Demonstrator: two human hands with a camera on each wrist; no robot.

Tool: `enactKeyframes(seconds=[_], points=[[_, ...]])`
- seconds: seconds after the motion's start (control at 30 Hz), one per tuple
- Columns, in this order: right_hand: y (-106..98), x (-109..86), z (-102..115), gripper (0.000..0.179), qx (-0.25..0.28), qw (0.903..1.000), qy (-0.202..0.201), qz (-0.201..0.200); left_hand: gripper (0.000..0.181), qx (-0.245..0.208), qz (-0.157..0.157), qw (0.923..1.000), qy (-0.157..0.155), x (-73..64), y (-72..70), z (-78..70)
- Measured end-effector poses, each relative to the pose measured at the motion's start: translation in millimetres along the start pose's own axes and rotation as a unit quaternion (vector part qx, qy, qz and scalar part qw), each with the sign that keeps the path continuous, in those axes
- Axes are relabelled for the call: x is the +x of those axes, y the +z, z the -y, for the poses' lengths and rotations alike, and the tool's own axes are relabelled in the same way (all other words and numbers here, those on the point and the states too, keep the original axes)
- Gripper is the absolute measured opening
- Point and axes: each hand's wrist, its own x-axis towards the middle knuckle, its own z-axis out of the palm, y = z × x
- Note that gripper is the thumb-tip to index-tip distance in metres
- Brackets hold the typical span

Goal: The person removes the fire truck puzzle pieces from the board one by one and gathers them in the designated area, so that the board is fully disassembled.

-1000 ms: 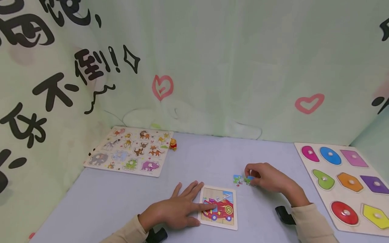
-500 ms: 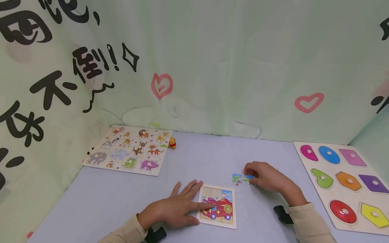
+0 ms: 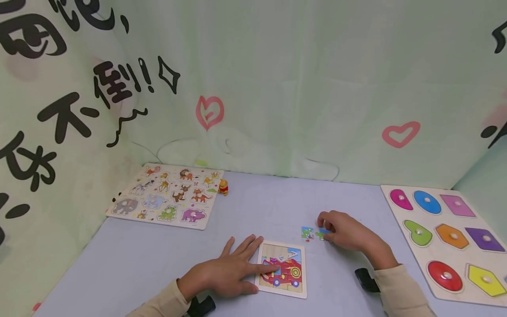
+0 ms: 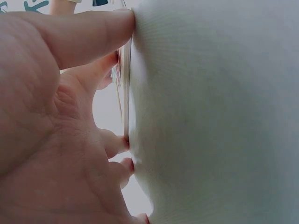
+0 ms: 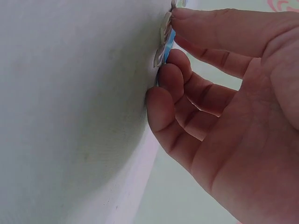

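In the head view my left hand point(image 3: 225, 276) lies spread on the table, its index finger on a small framed jigsaw puzzle point(image 3: 295, 289) of a red vehicle. Its thumb rests near the frame's lower left corner. To the right of the frame, my right hand point(image 3: 352, 235) pinches a blue and green jigsaw piece point(image 3: 320, 234), partly hidden by the fingers. The right wrist view has this piece point(image 5: 170, 44) on edge between thumb and fingers, close to the tabletop. A second jigsaw piece point(image 3: 307, 234) lies just left of it.
An animal peg puzzle board point(image 3: 166, 196) lies at the back left, with a small bear figure point(image 3: 223, 187) by its right edge. A shape peg board point(image 3: 429, 246) covers the right side. A printed curtain point(image 3: 285, 88) stands behind the table.
The head view has shifted slightly. Both hands keep nearly the same places, the left on the framed puzzle and the right at the jigsaw piece.
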Motion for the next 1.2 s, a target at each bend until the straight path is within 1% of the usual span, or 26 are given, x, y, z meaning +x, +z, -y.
enactKeyframes(seconds=[0.23, 0.3, 0.37, 0.43, 0.5, 0.6, 0.7, 0.77, 0.87, 1.07, 1.2], points=[[1, 1.0, 0, 0.022, -0.002, 1.0, 0.002, 0.002, 0.062, -0.001, -0.002, 1.0, 0.004, -2.0, 0.6, 1.8], [1, 0.6, 1, 0.023, -0.011, 0.9999, 0.004, 0.002, 0.062, 0.0, -0.003, 1.0, 0.006, -1.9, 1.1, 2.8], [-1, -0.8, 7, 0.027, -0.029, 0.9996, 0.005, -0.001, 0.061, -0.001, -0.002, 1.0, 0.005, -1.3, 1.1, 3.0], [-2, -3.1, 17, 0.03, -0.044, 0.9989, -0.004, -0.01, 0.061, 0.0, 0.0, 1.0, 0.006, -0.9, 0.7, 3.1], [-1, -5.4, 32, 0.031, -0.058, 0.9979, -0.025, -0.015, 0.061, 0.001, 0.002, 1.0, 0.005, -0.9, -0.3, 2.9], [4, -7.0, 52, 0.032, -0.057, 0.9954, -0.077, 0.0, 0.061, 0.004, 0.005, 1.0, 0.002, -0.8, -1.5, 3.2], [12, -7.6, 62, 0.033, -0.051, 0.9907, -0.122, 0.029, 0.061, 0.004, 0.009, 0.9999, -0.002, 0.2, -2.2, 3.1], [16, -7.7, 64, 0.035, -0.048, 0.9883, -0.139, 0.039, 0.061, 0.004, 0.011, 0.9999, -0.005, 1.5, -2.3, 2.6], [20, -7.5, 65, 0.036, -0.048, 0.9877, -0.143, 0.039, 0.061, 0.003, 0.014, 0.9999, -0.008, 2.9, -2.0, 2.2], [24, -7.5, 69, 0.031, -0.073, 0.9892, -0.124, 0.029, 0.061, 0.003, 0.013, 0.9999, -0.005, 4.0, -0.3, 3.2], [27, -8.9, 72, 0.029, -0.089, 0.9884, -0.121, 0.02, 0.06, 0.004, 0.014, 0.9999, -0.002, 3.9, 1.0, 4.4]])
